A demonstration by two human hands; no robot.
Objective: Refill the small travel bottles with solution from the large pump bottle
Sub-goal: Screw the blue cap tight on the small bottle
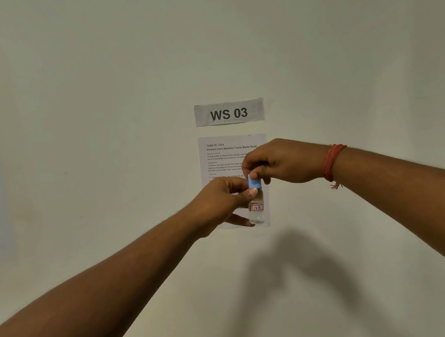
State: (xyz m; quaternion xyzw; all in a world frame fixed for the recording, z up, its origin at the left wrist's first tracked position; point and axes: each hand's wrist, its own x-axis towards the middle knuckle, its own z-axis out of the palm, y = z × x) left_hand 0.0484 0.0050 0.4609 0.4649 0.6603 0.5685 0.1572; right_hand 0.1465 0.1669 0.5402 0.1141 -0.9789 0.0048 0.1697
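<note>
**Both hands on the small bottle, raised at centre frame**

I see the small travel bottle (pixel 256 208) held upright just right of the middle of the frame, in front of the white wall (pixel 97 99). It is clear, with clear liquid inside, and carries a red-bordered label reading "17B". A blue cap (pixel 254 181) sits on its top.

My left hand (pixel 220 204) comes in from the lower left and grips the bottle's body, thumb curled across the front just under the cap, one finger showing below near the base. My right hand (pixel 279 162) reaches in from the right edge and pinches the blue cap from above with its fingertips, the other fingers curled in. A red thread bracelet (pixel 333 161) wraps the right wrist.

Behind the hands, a printed task sheet (pixel 228 153) is stuck to the wall, partly covered by them; its heading reads "Contact Lens Solution Travel Bottle Refill". Above it, at centre frame, is a strip sign reading "WS 03" (pixel 229 113). The arms cast a soft shadow (pixel 296 270) over the pale surface in the lower middle of the frame.
</note>
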